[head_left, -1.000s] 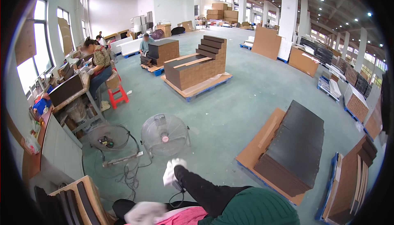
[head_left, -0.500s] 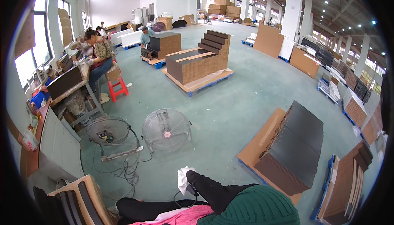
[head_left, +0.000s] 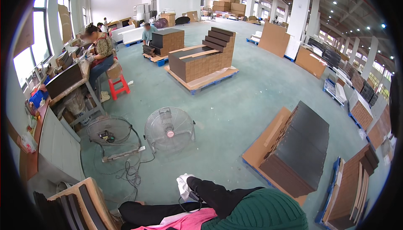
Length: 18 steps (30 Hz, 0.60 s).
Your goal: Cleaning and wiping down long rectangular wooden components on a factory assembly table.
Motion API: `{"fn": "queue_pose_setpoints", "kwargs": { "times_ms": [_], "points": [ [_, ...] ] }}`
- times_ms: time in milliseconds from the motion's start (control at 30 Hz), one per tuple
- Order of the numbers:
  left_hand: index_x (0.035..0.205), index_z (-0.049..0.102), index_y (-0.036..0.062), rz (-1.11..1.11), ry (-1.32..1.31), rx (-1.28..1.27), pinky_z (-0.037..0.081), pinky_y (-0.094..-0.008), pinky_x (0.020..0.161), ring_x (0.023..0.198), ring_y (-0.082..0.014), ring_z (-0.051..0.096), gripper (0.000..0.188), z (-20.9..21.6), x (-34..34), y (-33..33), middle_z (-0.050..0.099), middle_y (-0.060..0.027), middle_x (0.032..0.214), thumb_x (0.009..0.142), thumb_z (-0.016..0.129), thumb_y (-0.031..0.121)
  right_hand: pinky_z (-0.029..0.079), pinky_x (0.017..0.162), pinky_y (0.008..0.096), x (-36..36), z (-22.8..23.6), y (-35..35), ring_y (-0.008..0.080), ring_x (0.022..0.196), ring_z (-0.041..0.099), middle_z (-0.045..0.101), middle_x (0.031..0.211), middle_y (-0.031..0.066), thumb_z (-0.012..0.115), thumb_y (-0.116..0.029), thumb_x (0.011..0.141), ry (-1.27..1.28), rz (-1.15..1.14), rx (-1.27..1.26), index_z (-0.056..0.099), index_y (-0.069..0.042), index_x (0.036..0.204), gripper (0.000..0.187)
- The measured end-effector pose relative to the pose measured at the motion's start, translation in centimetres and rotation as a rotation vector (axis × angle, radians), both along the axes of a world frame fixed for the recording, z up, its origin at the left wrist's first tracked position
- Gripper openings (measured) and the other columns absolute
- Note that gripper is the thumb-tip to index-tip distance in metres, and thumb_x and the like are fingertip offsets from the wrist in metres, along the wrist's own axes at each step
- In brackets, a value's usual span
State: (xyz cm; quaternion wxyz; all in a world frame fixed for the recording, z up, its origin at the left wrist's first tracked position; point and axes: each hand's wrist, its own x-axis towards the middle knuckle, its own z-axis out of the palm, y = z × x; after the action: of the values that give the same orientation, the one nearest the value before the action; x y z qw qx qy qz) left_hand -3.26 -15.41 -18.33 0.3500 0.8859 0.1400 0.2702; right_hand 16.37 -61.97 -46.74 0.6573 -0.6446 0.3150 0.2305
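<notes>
My right hand point(head_left: 184, 185), in a white glove, is at the bottom middle of the head view, at the end of a bent black-sleeved arm. The glove's back faces up. Its fingers are hidden, and nothing can be made out in them. By the wrist sits a small dark object point(head_left: 194, 196) with a thin black cable looping below it. Under the forearm lie pink fabric point(head_left: 191, 220) and my black-clad leg point(head_left: 147, 214). Green ribbed cloth point(head_left: 262, 211) covers the upper arm. My left hand is out of sight.
Two floor fans point(head_left: 169, 130) stand ahead with tangled cable point(head_left: 131, 175). Dark boards point(head_left: 304, 142) are stacked on a pallet at right, and more panels point(head_left: 205, 58) farther off. Dark strips point(head_left: 90, 207) lie lower left. A person point(head_left: 100, 47) works at a bench; another stands behind a stack.
My gloved hand has shifted slightly left, and the dark object at its wrist shows less. The whole view has moved a little. The fans and stacks stand as before.
</notes>
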Motion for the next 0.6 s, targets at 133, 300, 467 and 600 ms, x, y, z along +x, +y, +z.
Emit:
{"fn": "queue_pose_setpoints", "kwargs": {
  "times_ms": [133,300,467,600],
  "points": [
    [0.123,0.069,-0.0005,-0.020,-0.013,-0.013,0.054,-0.0449,0.093,0.104,-0.0295,0.068,0.037,-0.4,0.7,-0.4,0.070,-0.0135,0.123,0.097,0.064,0.025,0.044,0.050,0.0378,0.3,1.2,-0.2,0.0207,0.052,0.056,0.059,0.063,0.0012,0.049,-0.025,0.099,0.000,-0.035,0.034,0.057,-0.014,0.068,0.034],
    [0.124,0.068,-0.0002,-0.027,-0.016,-0.006,0.054,-0.0443,0.093,0.105,-0.0292,0.068,0.037,-0.4,1.0,-0.6,0.069,-0.0134,0.123,0.096,0.064,0.025,0.044,0.050,0.0377,1.0,1.0,0.7,0.0203,0.052,0.056,0.059,0.063,0.0012,0.049,-0.024,0.099,0.011,-0.056,0.084,0.057,-0.014,0.068,0.034],
    [0.124,0.068,0.0001,-0.014,-0.011,0.020,0.054,-0.0437,0.093,0.105,-0.0289,0.068,0.038,-0.4,0.7,-0.4,0.069,-0.0134,0.123,0.096,0.064,0.025,0.044,0.050,0.0375,2.1,-2.0,2.1,0.0200,0.052,0.056,0.059,0.064,0.0011,0.048,-0.024,0.100,0.026,-0.091,0.181,0.056,-0.013,0.068,0.034],
    [0.125,0.067,0.0003,-0.093,-0.017,-0.023,0.054,-0.0432,0.093,0.106,-0.0287,0.067,0.038,-1.2,2.6,-2.1,0.069,-0.0134,0.124,0.096,0.064,0.025,0.045,0.049,0.0362,0.4,-6.5,-3.6,0.0189,0.053,0.057,0.060,0.064,0.0016,0.047,-0.023,0.100,0.065,-0.454,0.635,0.056,-0.012,0.068,0.035]
  ]
}}
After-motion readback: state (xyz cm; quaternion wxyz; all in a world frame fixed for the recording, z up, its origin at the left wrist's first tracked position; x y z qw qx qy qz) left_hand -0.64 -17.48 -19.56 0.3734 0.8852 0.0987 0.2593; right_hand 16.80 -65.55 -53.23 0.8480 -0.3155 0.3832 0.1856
